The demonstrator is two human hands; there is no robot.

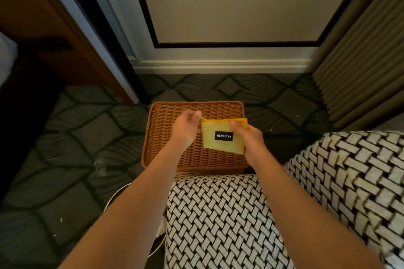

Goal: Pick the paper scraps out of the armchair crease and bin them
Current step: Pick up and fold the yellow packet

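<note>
Both hands meet over a wicker basket (166,137) that stands on the carpet (87,126) just past centre frame, and between them they hold a yellow pouch (223,150) with a black label (223,136) reading "REPLICAS". The right hand (249,135) grips the pouch at its 3 o'clock edge, thumb curled over the front and the other fingers hidden behind. The left hand (185,126) sits at the pouch's 10 o'clock corner with its fingers curled in and the thumb tip touching the orange top edge, seemingly pinching that corner. The armchair (218,214), in a black-and-white weave, fills the frame from 4 to 6 o'clock, its near end just beside the basket's 6 o'clock side; a dark crease runs between its two padded parts, and what lies in it cannot be told. Small white flecks (99,164) dot the carpet at the basket's 8 o'clock; whether they are paper is unclear. A white cable (113,196) curves beside the armchair at 7 o'clock. A curtain (360,61) hangs at 2 o'clock.
</note>
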